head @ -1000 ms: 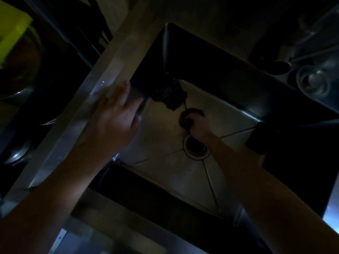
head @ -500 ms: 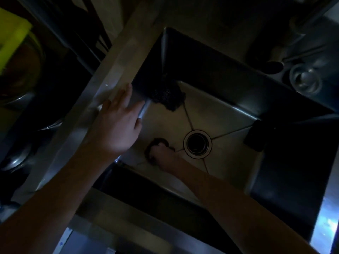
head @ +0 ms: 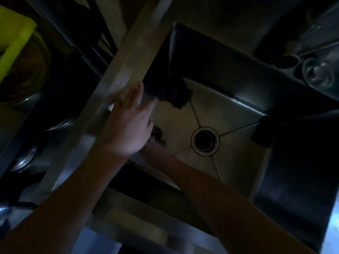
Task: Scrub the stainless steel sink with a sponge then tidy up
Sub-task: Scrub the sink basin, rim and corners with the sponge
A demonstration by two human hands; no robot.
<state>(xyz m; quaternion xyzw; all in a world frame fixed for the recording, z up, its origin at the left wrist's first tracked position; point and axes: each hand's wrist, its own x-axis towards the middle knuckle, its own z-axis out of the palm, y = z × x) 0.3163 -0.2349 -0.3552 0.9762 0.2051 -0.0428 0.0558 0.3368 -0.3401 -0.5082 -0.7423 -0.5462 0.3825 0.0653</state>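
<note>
Sponge [head: 157, 132] touching right hand [head: 153, 143], fingers hidden; left hand [head: 128, 129] fingers straight on sink [head: 134, 50] rim.

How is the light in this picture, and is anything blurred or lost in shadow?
Head view: very dim; only the sink floor near the drain catches light, and the sink walls are black shadow. Head view: the left hand on the rim looks slightly blurred and covers most of the right hand, so what it holds is unclear. Head view: bluish glare at the lower right edge.
</note>
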